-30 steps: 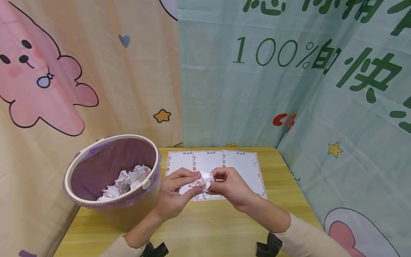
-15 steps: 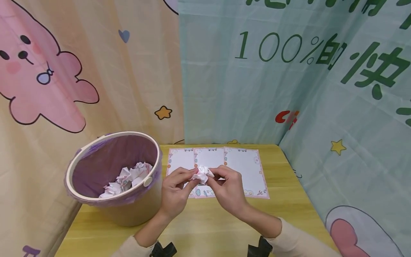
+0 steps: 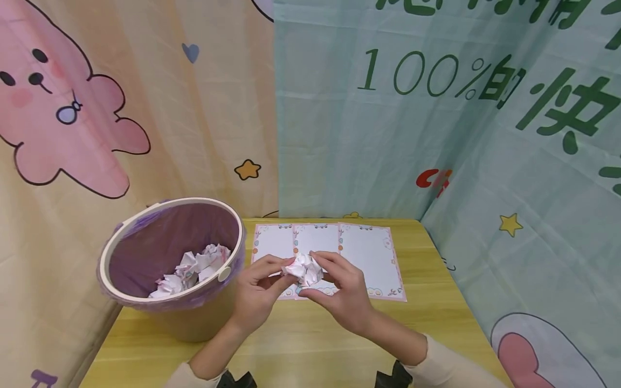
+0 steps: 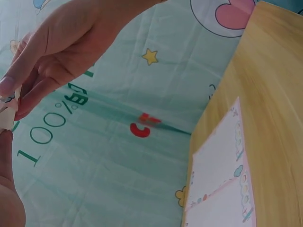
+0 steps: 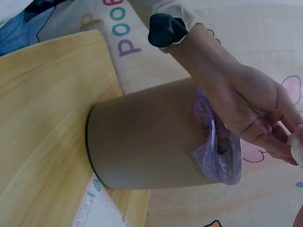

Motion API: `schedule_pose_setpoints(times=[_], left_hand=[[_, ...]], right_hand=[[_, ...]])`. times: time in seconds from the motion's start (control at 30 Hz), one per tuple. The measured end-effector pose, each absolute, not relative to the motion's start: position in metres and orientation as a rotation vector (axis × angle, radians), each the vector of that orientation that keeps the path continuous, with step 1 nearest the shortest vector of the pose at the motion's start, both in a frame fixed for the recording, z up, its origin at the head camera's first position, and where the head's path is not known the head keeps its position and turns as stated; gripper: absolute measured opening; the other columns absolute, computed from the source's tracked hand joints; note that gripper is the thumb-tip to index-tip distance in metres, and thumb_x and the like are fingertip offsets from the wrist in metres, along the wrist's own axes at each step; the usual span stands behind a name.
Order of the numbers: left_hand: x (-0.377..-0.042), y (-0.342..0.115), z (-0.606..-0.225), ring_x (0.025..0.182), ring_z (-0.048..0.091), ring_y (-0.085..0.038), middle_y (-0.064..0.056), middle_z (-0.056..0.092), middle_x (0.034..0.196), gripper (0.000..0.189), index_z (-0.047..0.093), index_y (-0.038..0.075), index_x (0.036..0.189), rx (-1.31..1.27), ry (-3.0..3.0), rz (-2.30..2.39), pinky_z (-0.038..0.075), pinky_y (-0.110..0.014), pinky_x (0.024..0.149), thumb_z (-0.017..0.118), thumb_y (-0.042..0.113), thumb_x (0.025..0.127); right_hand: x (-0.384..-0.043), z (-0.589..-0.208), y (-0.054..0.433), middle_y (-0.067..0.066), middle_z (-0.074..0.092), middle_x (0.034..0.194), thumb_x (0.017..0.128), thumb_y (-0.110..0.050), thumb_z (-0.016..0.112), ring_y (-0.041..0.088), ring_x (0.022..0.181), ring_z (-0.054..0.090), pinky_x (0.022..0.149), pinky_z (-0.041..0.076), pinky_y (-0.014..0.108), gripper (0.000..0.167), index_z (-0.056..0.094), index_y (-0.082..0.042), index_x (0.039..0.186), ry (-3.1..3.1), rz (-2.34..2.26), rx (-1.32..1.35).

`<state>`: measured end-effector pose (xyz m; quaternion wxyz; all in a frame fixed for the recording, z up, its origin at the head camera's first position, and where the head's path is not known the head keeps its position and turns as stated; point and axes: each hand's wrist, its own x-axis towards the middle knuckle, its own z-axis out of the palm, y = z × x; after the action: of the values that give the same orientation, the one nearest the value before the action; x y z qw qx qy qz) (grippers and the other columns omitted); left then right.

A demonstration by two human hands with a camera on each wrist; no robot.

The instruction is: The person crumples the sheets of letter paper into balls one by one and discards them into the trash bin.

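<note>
A crumpled paper ball, white with pink bits, is held between both hands over the front of the sheets. The left hand pinches its left side with thumb and fingers. From the right, the right hand curls round the ball, index finger at its top and thumb stretched just below. Only an edge of the paper ball shows in the left wrist view, by the right hand. In the right wrist view, the left hand holds the paper ball at the frame's edge.
Left of the hands stands a bin with a purple liner; several crumpled papers lie inside. Three pink-bordered sheets overlap at the back of the wooden table. Printed curtains hang behind.
The paper ball has been turned and looks rounder and fuller in view. The right thumb has moved from the ball to just below it, and the right fingers have spread wider.
</note>
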<state>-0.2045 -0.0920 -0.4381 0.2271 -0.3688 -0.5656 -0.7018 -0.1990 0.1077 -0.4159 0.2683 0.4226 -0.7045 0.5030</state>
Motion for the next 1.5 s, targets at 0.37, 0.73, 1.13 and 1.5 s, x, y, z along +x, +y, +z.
schedule_pose_setpoints(times=[0.37, 0.73, 1.13, 1.5], left_hand=[[-0.205, -0.097, -0.432, 0.086, 0.066, -0.011, -0.012, 0.070, 0.099, 0.028, 0.073, -0.010, 0.116, -1.185, -1.548, -1.950, 0.057, -0.019, 0.069, 0.076, 0.006, 0.093], [-0.208, -0.100, -0.431, 0.086, 0.067, -0.009, -0.003, 0.070, 0.098, 0.019, 0.079, -0.001, 0.107, -1.326, -1.504, -2.117, 0.059, -0.021, 0.068, 0.080, 0.005, 0.089], [-0.213, -0.100, -0.439, 0.087, 0.068, -0.013, -0.012, 0.071, 0.097, 0.020, 0.075, -0.011, 0.108, -1.287, -1.622, -2.156, 0.061, -0.026, 0.070, 0.078, -0.004, 0.089], [-0.219, -0.084, -0.435, 0.086, 0.062, -0.015, -0.015, 0.068, 0.096, 0.022, 0.074, -0.009, 0.108, -0.957, -1.860, -2.056, 0.062, -0.033, 0.079, 0.075, -0.014, 0.087]], right_hand=[[-0.207, -0.412, 0.112, 0.015, 0.070, 0.104, 0.096, -0.021, 0.076, 0.023, 0.084, 0.070, 0.071, 0.059, 0.022, 0.039, 0.071, 0.009, 0.121, -1.706, 1.031, 1.258], [-0.216, -0.410, 0.116, 0.014, 0.073, 0.085, 0.089, -0.012, 0.083, 0.014, 0.068, 0.066, 0.057, 0.053, 0.019, 0.028, 0.076, 0.008, 0.107, -1.606, 1.334, 1.460], [-0.216, -0.428, 0.127, 0.016, 0.076, 0.094, 0.088, -0.010, 0.083, 0.022, 0.079, 0.074, 0.067, 0.062, 0.027, 0.033, 0.075, 0.009, 0.114, -1.746, 1.394, 1.355], [-0.220, -0.432, 0.132, 0.017, 0.073, 0.105, 0.078, 0.013, 0.083, 0.022, 0.090, 0.071, 0.067, 0.063, 0.035, 0.044, 0.070, 0.011, 0.120, -2.015, 1.516, 1.052]])
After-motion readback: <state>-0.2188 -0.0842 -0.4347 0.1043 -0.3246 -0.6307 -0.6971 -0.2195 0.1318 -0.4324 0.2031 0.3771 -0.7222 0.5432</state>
